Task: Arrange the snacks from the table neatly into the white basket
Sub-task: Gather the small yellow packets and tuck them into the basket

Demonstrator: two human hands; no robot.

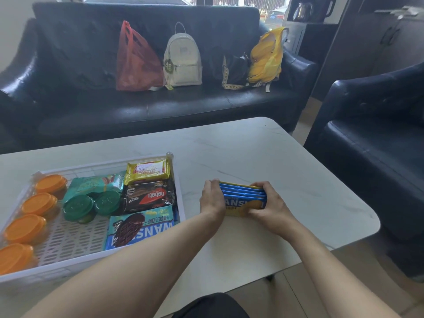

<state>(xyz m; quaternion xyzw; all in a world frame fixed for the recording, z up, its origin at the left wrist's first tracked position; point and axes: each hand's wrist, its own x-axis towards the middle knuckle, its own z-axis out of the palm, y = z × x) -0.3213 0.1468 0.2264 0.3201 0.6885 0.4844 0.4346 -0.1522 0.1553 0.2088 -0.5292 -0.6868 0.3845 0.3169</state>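
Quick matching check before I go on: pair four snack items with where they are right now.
Things:
1. orange cups
2. yellow pack
3. blue packs
4. green cups

Places:
A. held by both hands, on the table outside the basket
B. basket's far right corner
C. along the basket's left side
D. middle of the basket

Pairs: 1-C, 2-B, 3-A, 4-D

A black leather sofa (146, 106) stands beyond the table, bearing a red plastic bag (135, 63), a white backpack (183, 59), a black bag (236, 67) and a yellow plastic bag (267, 56). A dark armchair (376, 134) sits at right; a kettle (302, 11) rests on a cabinet behind.
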